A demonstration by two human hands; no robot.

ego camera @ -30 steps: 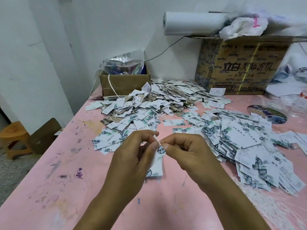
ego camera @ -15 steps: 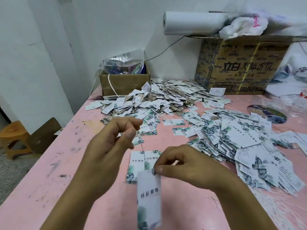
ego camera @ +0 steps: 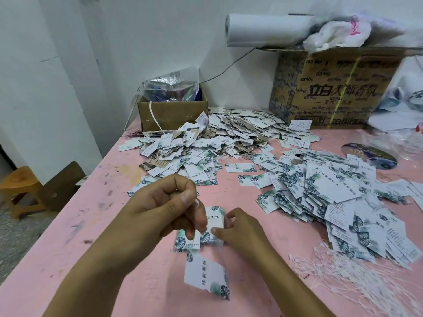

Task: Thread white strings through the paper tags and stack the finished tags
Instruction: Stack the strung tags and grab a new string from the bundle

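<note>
Left hand (ego camera: 164,209) above stack (ego camera: 215,219), thumb and forefinger pinching string (ego camera: 196,201), blurred tag (ego camera: 207,277) dangling just nearside of stack, right hand (ego camera: 242,227) curled, gripping stack's right edge

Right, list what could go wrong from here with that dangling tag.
1. The hanging tag dangles, blurred, below the left hand, which pinches the string; a swing could slip it free.
2. It might knock the small stack that the right hand grips.
3. The loose white strings lie beside the unthreaded pile and could tangle.
</note>
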